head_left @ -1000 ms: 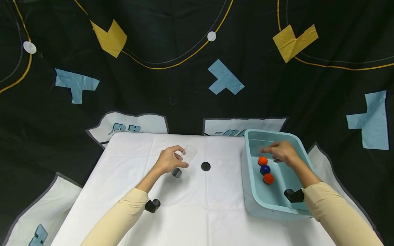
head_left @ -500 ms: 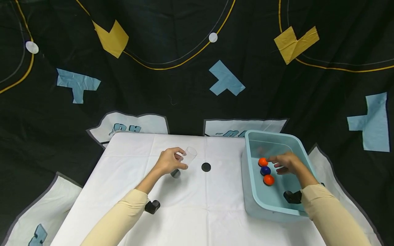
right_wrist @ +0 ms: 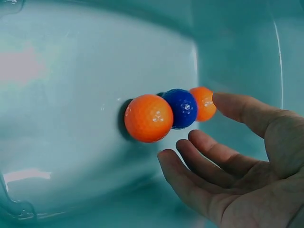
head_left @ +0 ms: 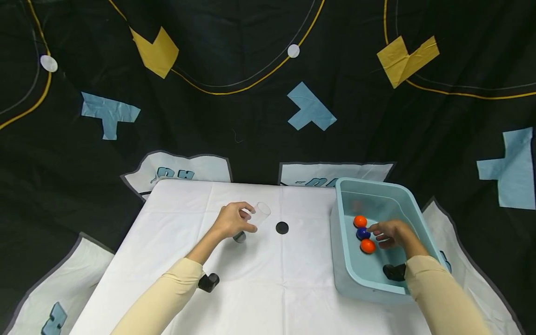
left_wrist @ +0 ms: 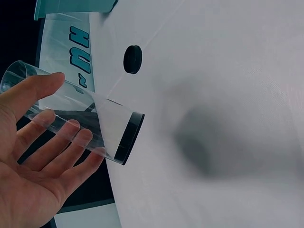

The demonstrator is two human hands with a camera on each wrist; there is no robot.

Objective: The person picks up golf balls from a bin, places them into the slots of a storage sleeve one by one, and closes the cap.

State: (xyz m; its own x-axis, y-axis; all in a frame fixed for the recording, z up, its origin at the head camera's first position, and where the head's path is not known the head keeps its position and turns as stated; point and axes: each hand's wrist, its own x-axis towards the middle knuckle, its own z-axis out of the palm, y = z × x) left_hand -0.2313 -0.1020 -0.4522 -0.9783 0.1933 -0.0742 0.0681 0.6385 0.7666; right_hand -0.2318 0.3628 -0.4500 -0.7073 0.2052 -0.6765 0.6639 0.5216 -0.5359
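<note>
My left hand (head_left: 234, 219) grips a clear plastic tube (left_wrist: 107, 116) with a black cap on its lower end. The tube is tilted above the white table, its open end toward the upper right in the head view. Down in the light blue bin (head_left: 341, 260), my right hand (head_left: 391, 234) hangs with relaxed, spread fingers and holds nothing. Three golf balls sit in a row beside its fingertips: an orange ball (right_wrist: 148, 118), a dark blue ball (right_wrist: 180, 108) and another orange ball (right_wrist: 203, 103). Whether a finger touches a ball I cannot tell.
A round black lid (head_left: 282, 227) lies on the white tablecloth (head_left: 251, 293) between the tube and the bin. The bin's raised walls surround the right hand. A black curtain (head_left: 234, 139) hangs behind the table.
My right hand has moved down and nearer within the bin, from beyond the far orange ball to beside the blue one. The left hand keeps holding the tube in place.
</note>
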